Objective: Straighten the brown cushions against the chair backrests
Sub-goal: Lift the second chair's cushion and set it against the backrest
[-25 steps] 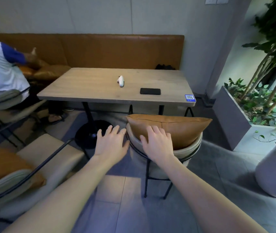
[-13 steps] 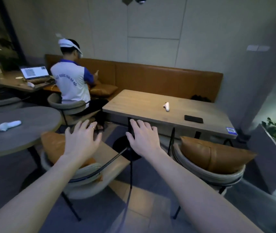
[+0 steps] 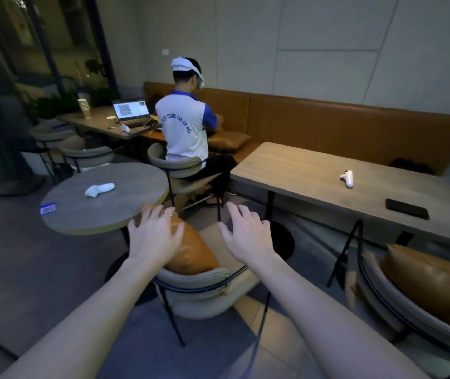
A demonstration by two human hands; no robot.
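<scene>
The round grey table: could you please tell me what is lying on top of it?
On the round grey table: a white controller and a blue sticker. The left hand covers its near edge.

Seated person's white shirt [image 3: 182, 129]: blue arched lettering on back, reads roughly "...OC QUOC GIA HA NOI"; first letters unclear. Laptop screen [image 3: 131, 109] shows QR-like pattern, unreadable. Blue sticker [image 3: 47, 209] on round table [image 3: 103, 203]: illegible.

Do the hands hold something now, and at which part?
Nothing is held. The left hand hovers open over the brown cushion; whether it touches cannot be told. The right hand is open and empty.
</scene>
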